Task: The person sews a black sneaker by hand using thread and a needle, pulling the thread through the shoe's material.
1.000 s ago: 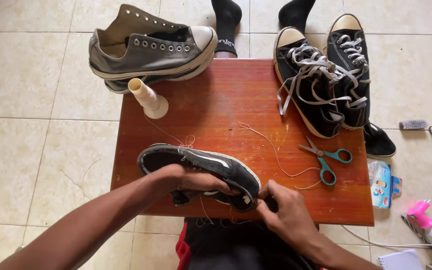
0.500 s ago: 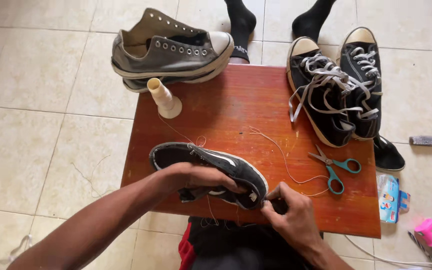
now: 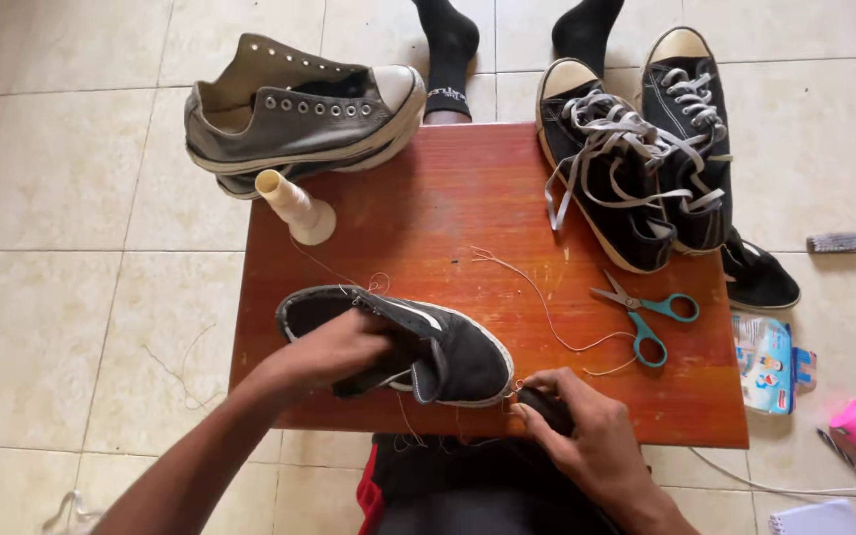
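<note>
Pale floor tiles (image 3: 61, 168) surround a small reddish wooden table (image 3: 448, 198), and everything for the job sits on or around it. At its far left edge lies a grey sneaker (image 3: 299, 114); at the far right a pair of black laced sneakers (image 3: 636, 163). Near the front edge rests the black slip-on shoe (image 3: 428, 342) being stitched. The left hand (image 3: 339, 347) is closed on its upper, pinning it to the table. The right hand (image 3: 572, 426) is closed around a dark tool at the shoe's toe edge, where thread (image 3: 537, 297) trails away. For a clean stitch, the shoe should stay firmly pinned while the thread is drawn snug along the sole seam, clear of the teal-handled scissors (image 3: 646, 312) and the cream thread cone (image 3: 294, 206).
</note>
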